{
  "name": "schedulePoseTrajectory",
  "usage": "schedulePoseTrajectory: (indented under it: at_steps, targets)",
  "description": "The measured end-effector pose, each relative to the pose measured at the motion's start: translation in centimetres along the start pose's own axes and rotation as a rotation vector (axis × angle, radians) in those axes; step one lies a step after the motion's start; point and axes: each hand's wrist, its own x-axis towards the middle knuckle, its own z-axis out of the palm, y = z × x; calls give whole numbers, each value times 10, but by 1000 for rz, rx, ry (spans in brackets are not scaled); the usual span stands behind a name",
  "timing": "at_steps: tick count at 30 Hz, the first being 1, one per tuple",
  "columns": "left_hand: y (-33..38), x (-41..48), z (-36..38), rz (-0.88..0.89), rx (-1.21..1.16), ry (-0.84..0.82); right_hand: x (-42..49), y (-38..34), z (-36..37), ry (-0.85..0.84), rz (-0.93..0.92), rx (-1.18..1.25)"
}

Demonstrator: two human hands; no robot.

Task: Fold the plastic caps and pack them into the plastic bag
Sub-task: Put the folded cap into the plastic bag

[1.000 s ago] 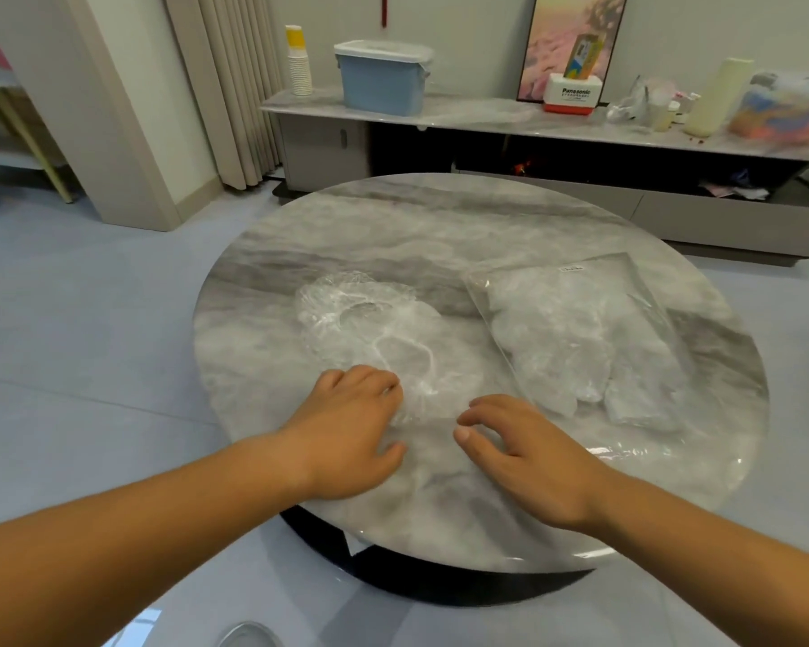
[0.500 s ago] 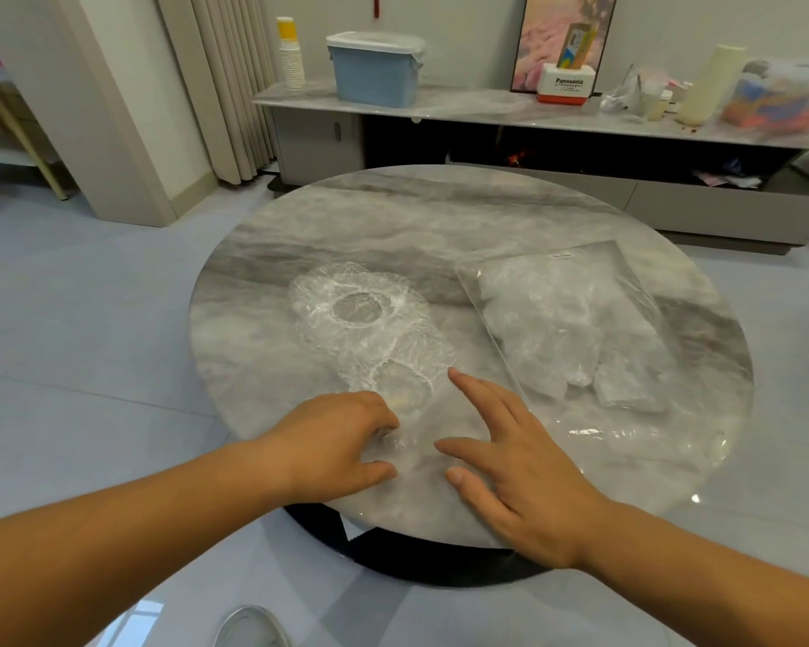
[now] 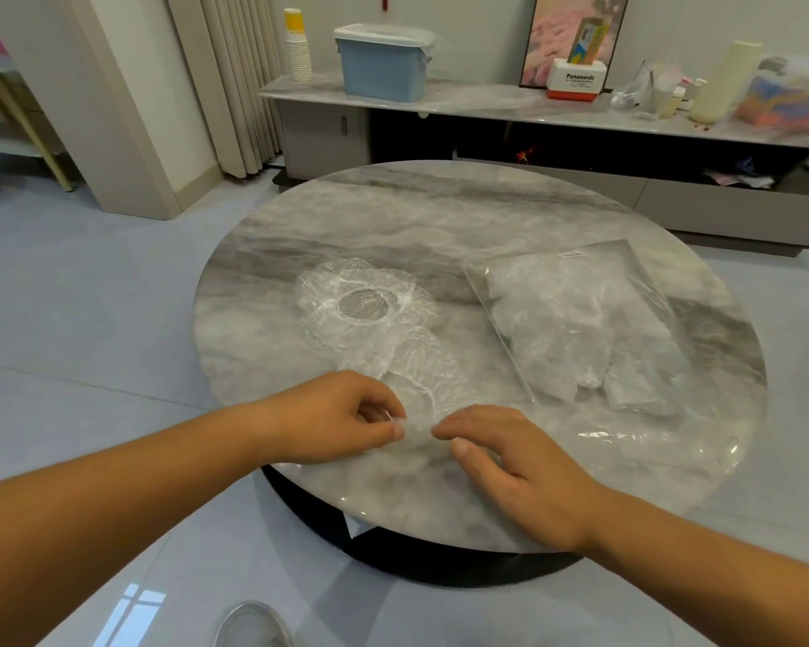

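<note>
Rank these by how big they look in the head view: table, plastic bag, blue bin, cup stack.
1. Table
2. Plastic bag
3. Blue bin
4. Cup stack
The bin and cups stand farther from the camera, so they look smaller than they would up close.

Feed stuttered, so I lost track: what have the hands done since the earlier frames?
The left hand, which lay curled on the nearer cap, now pinches its near edge between thumb and forefinger. The right hand, spread beside it before, has closed in to that same edge; whether it grips is unclear. The farther cap and the plastic bag lie where they were on the table.
</note>
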Motion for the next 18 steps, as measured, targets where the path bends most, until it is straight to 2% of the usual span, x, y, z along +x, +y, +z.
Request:
schedulePoseTrajectory:
  at_steps: [6, 8, 11, 15, 18]
  targets:
    - [-3, 4, -4, -124, -173, 65, 16, -8, -4, -7, 248, 256]
    - [-8, 8, -3, -168, -140, 139, 23, -9, -5, -53, 301, 262]
    - [-15, 13, -1, -220, 19, 252, 33, -7, -3, -141, 291, 99]
    - [-24, 19, 6, -279, 117, 307, 36, -2, 5, -280, 218, -117]
    - [-24, 23, 11, -329, 147, 337, 36, -2, 4, -264, 232, -200]
